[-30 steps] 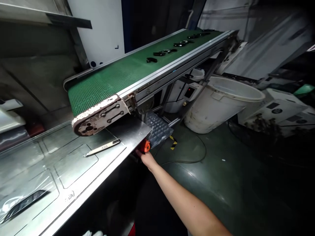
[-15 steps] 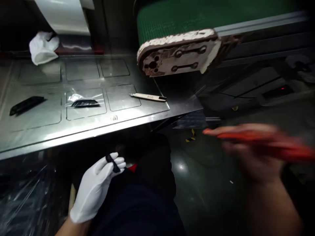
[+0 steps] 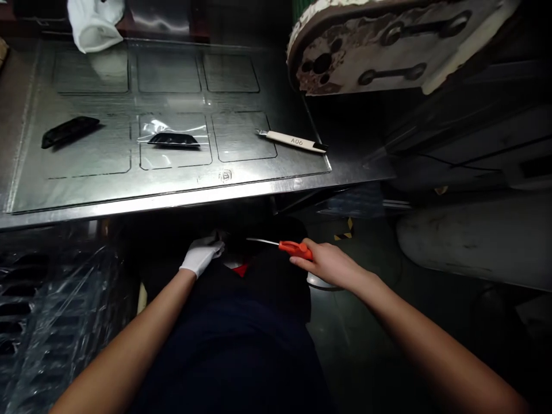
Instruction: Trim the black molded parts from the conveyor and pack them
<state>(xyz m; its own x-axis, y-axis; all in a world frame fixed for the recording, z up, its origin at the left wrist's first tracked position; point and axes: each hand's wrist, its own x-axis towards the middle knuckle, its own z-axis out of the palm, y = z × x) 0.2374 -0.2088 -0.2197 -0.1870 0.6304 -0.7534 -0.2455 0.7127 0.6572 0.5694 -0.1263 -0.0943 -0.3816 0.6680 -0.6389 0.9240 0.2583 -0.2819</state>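
My left hand point(image 3: 202, 256), in a white glove, is below the table's front edge with its fingers pinched together. The small black part seen in it a moment ago hardly shows against the dark background. My bare right hand point(image 3: 332, 264) is wrapped round a red air blow gun point(image 3: 294, 249). The gun's thin metal nozzle point(image 3: 262, 240) points left toward the gloved fingers, with a gap between them. On the metal table point(image 3: 172, 198) lie a long black part point(image 3: 71, 131), a black part in clear film point(image 3: 175, 140) and a cutter knife marked A06 point(image 3: 295, 141).
A white glove point(image 3: 95, 26) sits at the table's back left. The worn end of a conveyor point(image 3: 336, 57) juts out at upper right. At lower left, black trays under clear film point(image 3: 56, 299) stand beside me. Yellow-black tape point(image 3: 345, 233) marks the floor.
My right hand has swung left with the air blow gun, bringing its nozzle near my left hand. The left hand has moved slightly up and right in view. The camera view has shifted.
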